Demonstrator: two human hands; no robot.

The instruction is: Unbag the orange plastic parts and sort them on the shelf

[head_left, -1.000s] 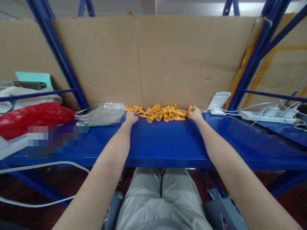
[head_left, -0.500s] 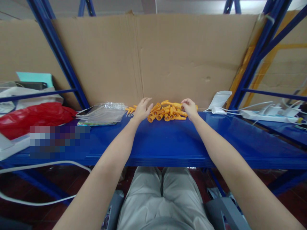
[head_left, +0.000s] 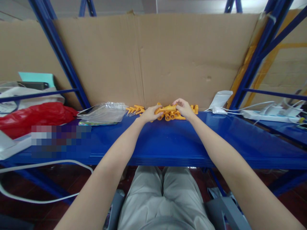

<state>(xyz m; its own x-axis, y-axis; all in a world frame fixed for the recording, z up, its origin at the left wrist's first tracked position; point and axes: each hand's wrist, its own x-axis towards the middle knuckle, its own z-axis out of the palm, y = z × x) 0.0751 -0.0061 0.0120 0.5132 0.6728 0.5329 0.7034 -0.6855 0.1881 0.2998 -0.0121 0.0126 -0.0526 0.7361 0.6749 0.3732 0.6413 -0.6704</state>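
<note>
Over a pile of orange plastic parts, my left hand [head_left: 151,114] and my right hand [head_left: 183,107] are close together. Between them lies an orange flared tube-like piece [head_left: 169,108], roughly level. The fingers of my left hand close around its left end, while my right fingertips pinch its right end. Beneath it are several similar orange pieces [head_left: 172,117], their round hollow ends facing me. Left of my left hand, smaller orange pieces [head_left: 136,109] with silvery chain-like bits rest on the blue shelf [head_left: 168,143]. My palms and fingers hide part of the pile.
Clear plastic bags [head_left: 103,112] and a red bag [head_left: 35,115] lie on the left. At the right are a white packet [head_left: 221,99], a white power strip [head_left: 268,116] and cables. Cardboard [head_left: 187,57] stands behind the shelf, between blue posts.
My left hand has moved right and down onto the orange piece. My right hand has shifted left with the piece, and the small chained pieces at left are more exposed.
</note>
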